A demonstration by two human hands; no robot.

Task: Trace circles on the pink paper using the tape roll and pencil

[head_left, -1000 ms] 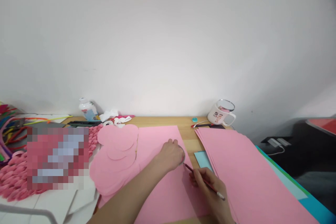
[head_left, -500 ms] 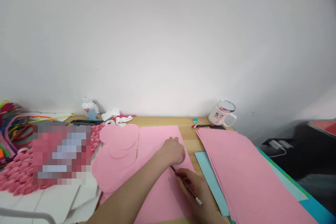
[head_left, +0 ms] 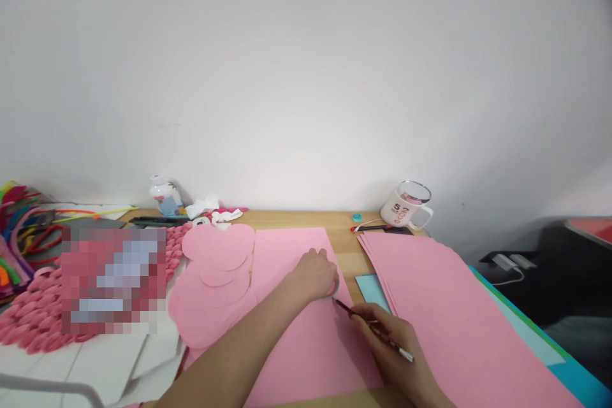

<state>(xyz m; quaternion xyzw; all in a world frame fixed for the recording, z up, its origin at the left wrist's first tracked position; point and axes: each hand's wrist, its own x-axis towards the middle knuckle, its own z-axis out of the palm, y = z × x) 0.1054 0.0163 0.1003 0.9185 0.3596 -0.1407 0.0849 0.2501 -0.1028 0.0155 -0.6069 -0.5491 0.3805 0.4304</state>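
Note:
A pink paper sheet (head_left: 291, 255) lies on the wooden table (head_left: 344, 245). My left hand (head_left: 313, 275) rests on it with fingers curled, pressing down a round object (head_left: 336, 283) whose edge shows at the right of the hand. My right hand (head_left: 394, 350) grips a thin red pencil (head_left: 370, 329). Its tip touches the sheet just beside that round object.
A pile of pink cut circles (head_left: 215, 280) lies left of the sheet. A stack of pink sheets (head_left: 444, 306) over blue ones (head_left: 370, 290) is on the right. A white mug (head_left: 406, 207), a small bottle (head_left: 162, 194), pipe cleaners (head_left: 19, 217) and pink twisted pieces (head_left: 29, 319) sit around.
My right hand swung the pencil from the right side of the round object to below it, then back to the right. My left hand stayed in place.

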